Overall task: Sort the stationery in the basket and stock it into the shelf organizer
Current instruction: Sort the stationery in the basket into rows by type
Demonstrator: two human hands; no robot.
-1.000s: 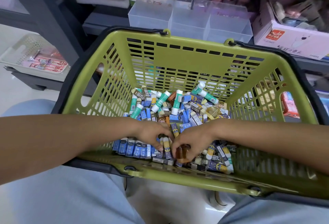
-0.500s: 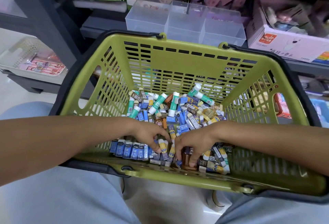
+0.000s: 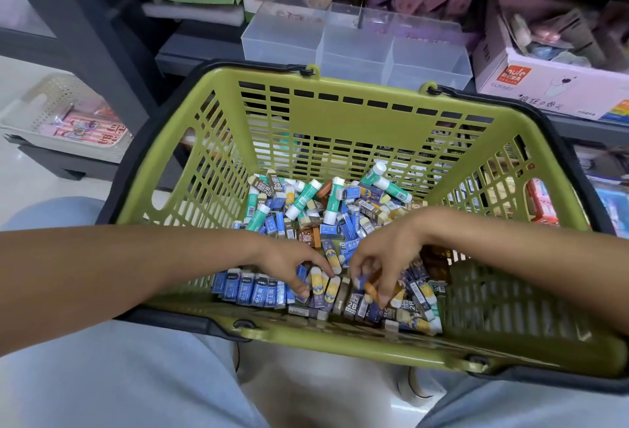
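Fingers (image 3: 383,296) of the right hand (image 3: 384,257), curled downward at lower centre of the frame, pinch a small amber-brown eraser (image 3: 372,283) between thumb and forefinger; whether a second piece is caught in the same grip cannot be told, since the knuckles cover it. The left hand (image 3: 289,262), just beside it, rests bent fingers on the end of a row of blue erasers (image 3: 248,288) and the yellow-capped erasers (image 3: 323,286) standing against the near wall, apparently steadying rather than lifting them. Both wrists are dropped over the near rim of the green basket (image 3: 357,111), forearms entering from the left and right edges of the frame, palms down. The remaining stationery lies in a loose heap toward the basket's far side: green-and-white glue sticks (image 3: 303,199) on top of mixed blue, brown and "2B" erasers. The clear shelf organizer (image 3: 354,42), at upper centre beyond the basket, shows three compartments with nothing visible in them, so stocking appears not yet begun. Risks, as judged from this arrangement: the sorted row may topple if the left hand lets go or the basket, which seems to rest on the person's lap, tilts; the small eraser may slip from a two-finger pinch and fall back into the heap; similar wrappers invite mis-sorting. A white box (image 3: 551,83) sits at upper right.
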